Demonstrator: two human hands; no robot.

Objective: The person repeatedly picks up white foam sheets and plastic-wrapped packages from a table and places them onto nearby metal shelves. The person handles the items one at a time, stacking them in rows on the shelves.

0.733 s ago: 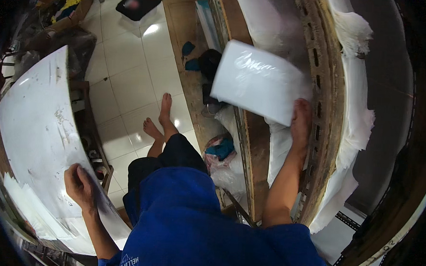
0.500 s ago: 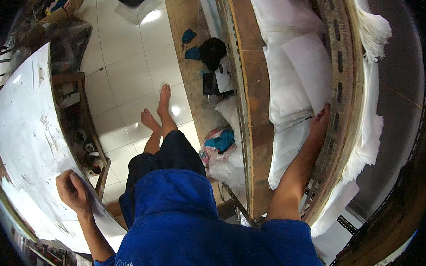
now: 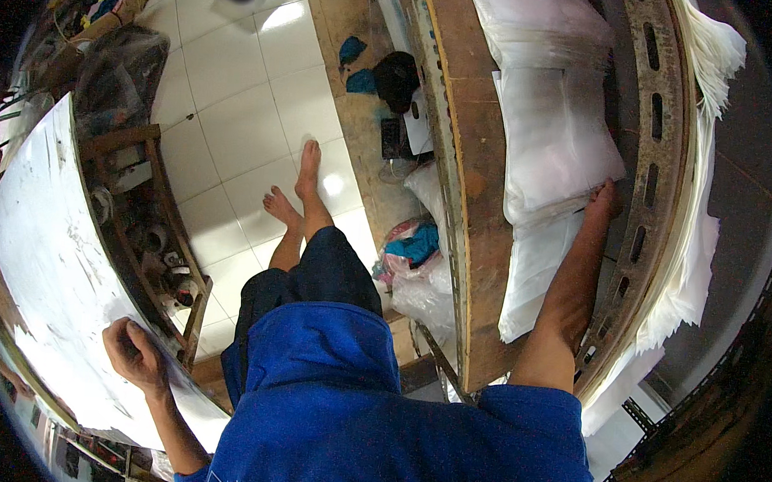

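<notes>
My left hand (image 3: 136, 354) rests curled in a loose fist on the white, scuffed tabletop (image 3: 62, 250) at the left; nothing shows in it. At the right, my right arm reaches over a wooden shelf board (image 3: 484, 202) that bears stacks of white, glossy sheets (image 3: 566, 137), thin like plastic film or paper. My right hand (image 3: 606, 200) has its thumb and fingers closed at the near right corner of the upper stack; the fingertips are partly hidden. Under that stack's near edge lie more white sheets (image 3: 537, 266).
A slotted metal rail (image 3: 646, 185) runs right of my right arm, with ragged white sheets (image 3: 700, 170) beyond it. On a lower board lie a black cap-like thing (image 3: 396, 82), blue cloth (image 3: 414, 245) and clear plastic wrap (image 3: 422, 295). A wooden rack (image 3: 173, 221) stands under the left tabletop.
The upper sheets, slanted and creased before, now lie straighter on the stack. My right hand has shifted slightly at their corner. The view has shifted a little; my left hand stays put.
</notes>
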